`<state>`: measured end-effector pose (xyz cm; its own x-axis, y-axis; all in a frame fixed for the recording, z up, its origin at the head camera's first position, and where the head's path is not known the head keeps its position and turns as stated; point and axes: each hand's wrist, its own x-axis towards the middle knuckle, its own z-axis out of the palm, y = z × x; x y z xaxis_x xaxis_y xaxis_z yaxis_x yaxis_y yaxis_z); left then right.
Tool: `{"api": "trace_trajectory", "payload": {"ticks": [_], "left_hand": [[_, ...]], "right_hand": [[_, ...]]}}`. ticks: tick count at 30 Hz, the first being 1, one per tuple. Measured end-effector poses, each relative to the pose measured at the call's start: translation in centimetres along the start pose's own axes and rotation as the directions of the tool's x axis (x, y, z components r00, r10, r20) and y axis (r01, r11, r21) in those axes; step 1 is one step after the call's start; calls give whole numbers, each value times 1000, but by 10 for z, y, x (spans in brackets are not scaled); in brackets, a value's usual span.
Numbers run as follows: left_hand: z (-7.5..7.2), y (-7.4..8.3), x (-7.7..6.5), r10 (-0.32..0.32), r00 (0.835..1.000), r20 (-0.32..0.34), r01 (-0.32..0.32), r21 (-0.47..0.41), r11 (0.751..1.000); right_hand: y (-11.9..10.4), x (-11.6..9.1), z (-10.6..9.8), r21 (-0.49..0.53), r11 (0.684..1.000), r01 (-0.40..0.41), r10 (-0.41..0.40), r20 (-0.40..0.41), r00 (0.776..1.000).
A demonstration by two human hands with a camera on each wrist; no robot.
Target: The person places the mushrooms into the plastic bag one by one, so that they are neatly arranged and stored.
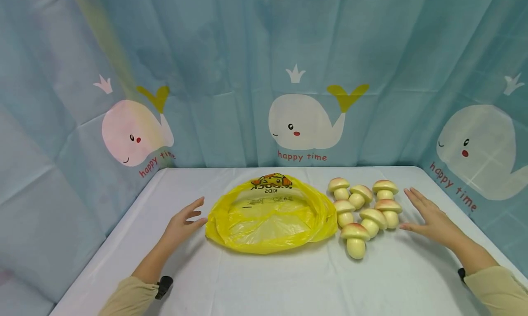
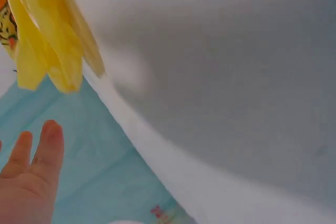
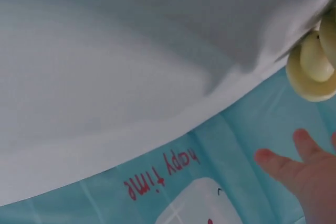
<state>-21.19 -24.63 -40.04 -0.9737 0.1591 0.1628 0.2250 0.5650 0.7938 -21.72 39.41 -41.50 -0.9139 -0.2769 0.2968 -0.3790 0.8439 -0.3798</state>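
A yellow plastic bag (image 1: pixel 264 247) lies with its mouth spread wide on the white table, printed lettering and a cartoon figure on its inner back side. Just left of it is my left hand (image 1: pixel 185 220), fingers extended and apart, holding nothing; the left wrist view has the bag's edge (image 2: pixel 50 40) above those fingers (image 2: pixel 50 150). Several toy mushrooms (image 1: pixel 373 220), cream with reddish-tinged caps, stand and lean in a cluster right of the bag. Beside their right side, my right hand (image 1: pixel 433 222) has spread fingers and holds nothing. One mushroom (image 3: pixel 315 69) shows at the right wrist view's edge.
The white-covered table (image 1: pixel 284 284) is bounded by blue curtains (image 1: pixel 231 78) printed with white whales at the back and both sides. Dark bands with a small black device (image 1: pixel 164 287) sit at the wrists, below beige sleeves (image 1: pixel 132 297).
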Motion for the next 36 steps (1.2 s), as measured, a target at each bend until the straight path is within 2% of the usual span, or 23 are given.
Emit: {"api": "trace_trajectory", "payload": {"ticks": [3,6,11,15,17,20,24,28,33,36], "left_hand": [[9,5,2,-88,995,45,94,-167,981],[19,10,6,-189,979,77,203,-275,940],[32,15,16,-308,947,86,319,-335,887],[37,17,21,-388,919,70,385,-374,844],[37,17,22,-410,911,49,394,-401,827],[36,16,22,-410,911,34,384,-428,818],[34,13,19,-400,916,26,372,-426,824],[35,10,19,-414,910,19,383,-416,824],[37,8,20,-440,895,69,427,-411,805],[36,7,23,-445,887,122,452,-425,784]], "right_hand": [[-1,3,3,94,995,40,-42,19,999],[-1,5,5,144,987,69,-75,36,997],[-4,7,7,177,981,74,-86,59,995],[-10,10,9,196,980,38,-58,96,994],[-12,12,10,202,979,25,-48,106,993],[-16,16,12,213,977,13,-39,121,992],[-18,21,15,231,973,-10,-26,152,988],[-16,23,17,233,971,-49,5,186,983],[-16,27,17,227,969,-92,44,210,977],[-16,28,16,223,969,-110,58,224,973]]}}
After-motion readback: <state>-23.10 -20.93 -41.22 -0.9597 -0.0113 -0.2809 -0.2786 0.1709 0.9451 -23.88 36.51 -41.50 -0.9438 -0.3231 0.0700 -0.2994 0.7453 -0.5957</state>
